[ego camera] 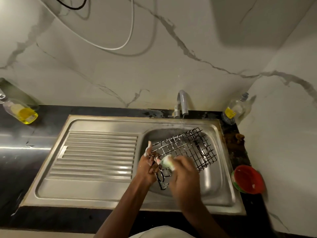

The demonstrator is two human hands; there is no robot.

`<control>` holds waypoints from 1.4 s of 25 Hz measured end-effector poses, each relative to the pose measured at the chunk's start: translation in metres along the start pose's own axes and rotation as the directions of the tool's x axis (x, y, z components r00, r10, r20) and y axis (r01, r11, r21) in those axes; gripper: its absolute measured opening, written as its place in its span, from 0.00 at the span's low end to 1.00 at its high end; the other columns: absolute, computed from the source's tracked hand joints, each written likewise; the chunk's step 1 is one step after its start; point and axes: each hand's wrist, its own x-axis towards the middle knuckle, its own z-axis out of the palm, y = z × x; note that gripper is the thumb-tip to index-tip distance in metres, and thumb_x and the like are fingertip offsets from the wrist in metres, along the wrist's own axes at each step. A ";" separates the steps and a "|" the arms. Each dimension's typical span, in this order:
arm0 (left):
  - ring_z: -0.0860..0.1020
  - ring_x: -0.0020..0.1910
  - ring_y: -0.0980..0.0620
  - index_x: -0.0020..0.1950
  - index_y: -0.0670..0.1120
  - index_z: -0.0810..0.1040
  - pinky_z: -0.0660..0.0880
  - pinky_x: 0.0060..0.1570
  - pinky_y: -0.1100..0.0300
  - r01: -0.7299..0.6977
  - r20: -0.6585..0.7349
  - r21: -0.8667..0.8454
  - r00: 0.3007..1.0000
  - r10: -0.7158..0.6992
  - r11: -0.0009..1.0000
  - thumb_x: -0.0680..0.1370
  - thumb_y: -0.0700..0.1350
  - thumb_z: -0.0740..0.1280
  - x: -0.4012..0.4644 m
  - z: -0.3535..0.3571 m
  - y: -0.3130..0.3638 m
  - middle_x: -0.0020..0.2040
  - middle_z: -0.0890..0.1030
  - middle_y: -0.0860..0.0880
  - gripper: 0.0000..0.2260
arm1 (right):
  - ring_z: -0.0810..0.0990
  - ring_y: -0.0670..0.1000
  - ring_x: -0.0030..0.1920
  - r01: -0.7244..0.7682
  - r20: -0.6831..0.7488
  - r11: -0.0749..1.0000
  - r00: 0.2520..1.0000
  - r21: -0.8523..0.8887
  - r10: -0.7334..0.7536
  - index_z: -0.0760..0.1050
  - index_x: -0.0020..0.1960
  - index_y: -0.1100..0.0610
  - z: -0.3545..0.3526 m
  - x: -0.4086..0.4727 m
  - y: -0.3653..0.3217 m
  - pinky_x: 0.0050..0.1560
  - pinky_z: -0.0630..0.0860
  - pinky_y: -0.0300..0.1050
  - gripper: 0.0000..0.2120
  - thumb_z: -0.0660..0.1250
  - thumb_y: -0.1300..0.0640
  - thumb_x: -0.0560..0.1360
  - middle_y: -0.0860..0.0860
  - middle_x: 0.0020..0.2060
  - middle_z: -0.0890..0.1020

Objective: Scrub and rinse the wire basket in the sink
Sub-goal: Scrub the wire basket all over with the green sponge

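My right hand (184,170) grips the sponge (167,161); left hand (148,166) holds the wire basket (185,148) steady. I should scrub every wire.

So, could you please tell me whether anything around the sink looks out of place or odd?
Yes: brown grime is crusted on the counter at the sink's right rim, below the clear bottle. Also, the yellow-liquid bottle at far left appears to lean.

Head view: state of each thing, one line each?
Tap: running, thin stream.
Wire basket: tilted in the sink bowl, soapy.
Left hand: grips the basket's near edge.
Right hand: holds a sponge against the basket.
Red bowl: upright.
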 end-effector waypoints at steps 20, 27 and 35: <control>0.57 0.13 0.58 0.30 0.47 0.73 0.51 0.15 0.64 -0.024 0.052 -0.042 0.998 0.026 0.999 0.83 0.57 0.65 0.003 -0.007 -0.002 0.19 0.65 0.51 0.24 | 0.78 0.51 0.48 -0.049 -0.048 0.999 0.998 0.021 0.050 0.83 0.56 0.62 -0.005 -0.011 0.012 0.49 0.78 0.42 0.18 0.62 0.70 0.70 0.54 0.48 0.81; 0.58 0.13 0.58 0.29 0.46 0.71 0.54 0.13 0.65 -0.037 0.141 -0.093 0.989 0.050 0.995 0.82 0.59 0.67 0.019 -0.014 -0.006 0.20 0.66 0.52 0.26 | 0.82 0.59 0.48 -0.313 -0.136 0.945 0.945 -0.095 0.299 0.82 0.57 0.65 -0.019 0.033 0.069 0.46 0.80 0.45 0.18 0.66 0.75 0.70 0.59 0.48 0.82; 0.57 0.13 0.58 0.32 0.47 0.77 0.53 0.14 0.65 -0.036 0.118 -0.114 0.992 0.049 0.993 0.83 0.59 0.64 0.023 -0.014 -0.004 0.19 0.65 0.52 0.24 | 0.79 0.55 0.47 -0.047 -0.022 0.995 0.999 -0.090 0.045 0.83 0.54 0.63 -0.017 0.014 0.046 0.44 0.82 0.49 0.16 0.60 0.67 0.72 0.57 0.47 0.81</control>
